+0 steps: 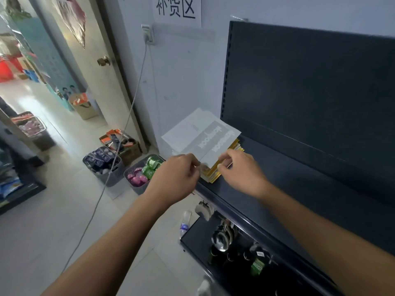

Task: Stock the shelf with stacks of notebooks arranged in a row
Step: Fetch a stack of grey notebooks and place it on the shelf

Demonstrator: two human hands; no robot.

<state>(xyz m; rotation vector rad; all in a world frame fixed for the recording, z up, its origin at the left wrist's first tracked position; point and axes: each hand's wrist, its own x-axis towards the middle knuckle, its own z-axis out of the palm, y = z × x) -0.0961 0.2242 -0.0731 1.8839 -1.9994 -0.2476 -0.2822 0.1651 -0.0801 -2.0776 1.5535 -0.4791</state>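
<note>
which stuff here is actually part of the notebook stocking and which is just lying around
Part of the job:
- stack of notebooks, at the shelf's left end
- dark shelf
- left hand and right hand, both at the stack's near edge

Just lying about:
- grey baskets of packets on the floor
- cardboard box
- hanging cable
- metal ladles below the shelf

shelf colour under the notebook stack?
Dark navy blue shelf, seen in the head view.

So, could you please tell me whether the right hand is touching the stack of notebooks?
Touching. The head view shows the right hand with fingers on the near corner of the stack of notebooks, which rests on the shelf.
</note>
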